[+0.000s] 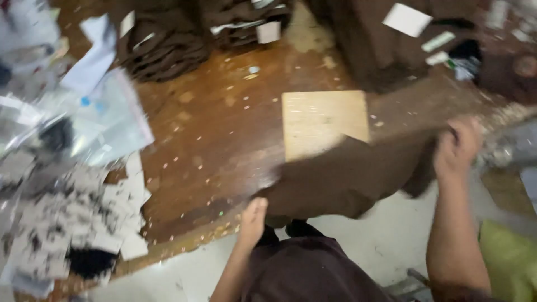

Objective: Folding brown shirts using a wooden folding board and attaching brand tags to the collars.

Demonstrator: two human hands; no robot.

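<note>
A dark brown piece of cloth (352, 173) is stretched out across the front edge of the wooden table (224, 140). My left hand (253, 219) grips its near left corner. My right hand (457, 146) grips its right end, held higher and farther away. The cloth partly covers a light square board (321, 120) lying on the table. The picture is blurred by motion.
Stacks of folded brown garments (168, 42) lie at the back of the table, with white paper tags (407, 19) on them. Clear plastic bags (95, 117) and a heap of paper cards (72, 218) fill the left side. Something yellow-green (509, 260) sits at bottom right.
</note>
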